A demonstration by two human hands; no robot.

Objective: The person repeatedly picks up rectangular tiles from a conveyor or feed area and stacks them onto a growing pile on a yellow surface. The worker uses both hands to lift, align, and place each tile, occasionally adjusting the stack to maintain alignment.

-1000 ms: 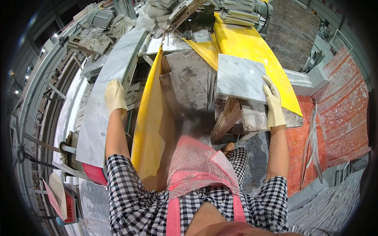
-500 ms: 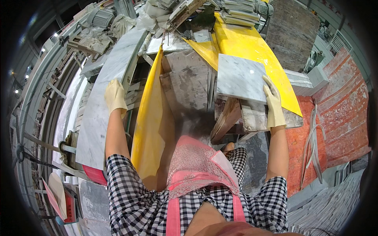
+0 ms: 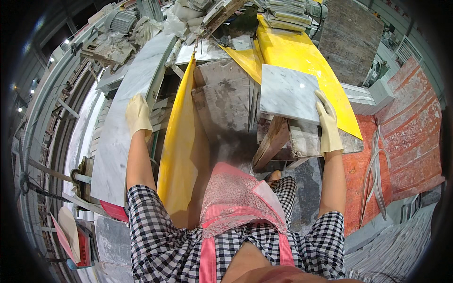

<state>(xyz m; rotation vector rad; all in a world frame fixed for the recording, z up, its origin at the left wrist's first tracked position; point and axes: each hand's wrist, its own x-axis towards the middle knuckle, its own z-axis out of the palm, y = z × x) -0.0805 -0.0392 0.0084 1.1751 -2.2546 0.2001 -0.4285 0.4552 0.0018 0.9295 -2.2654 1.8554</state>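
My left hand point(image 3: 138, 114), in a cream rubber glove, rests on a long grey-veined marble slab point(image 3: 115, 155) near its right edge. Its fingers are bunched together, and the fingertips and anything under them are hidden. On the right, my gloved right hand point(image 3: 326, 120) grips the right edge of a square grey-white marble tile point(image 3: 289, 93), with its fingers over the rim. The tile lies flat above a worn wooden stand point(image 3: 304, 141).
A yellow sheet point(image 3: 177, 146) stands upright between my arms, and another yellow panel point(image 3: 302, 52) slopes behind the tile. Thin pieces are stacked point(image 3: 285, 16) at the back. Orange sheeting point(image 3: 365, 188) with loose straps point(image 3: 375, 174) lies right. A motor point(image 3: 120, 21) sits far left.
The long slab's near end sits slightly closer to me. My left hand has shifted only a little on it. The right hand and the square tile look unmoved.
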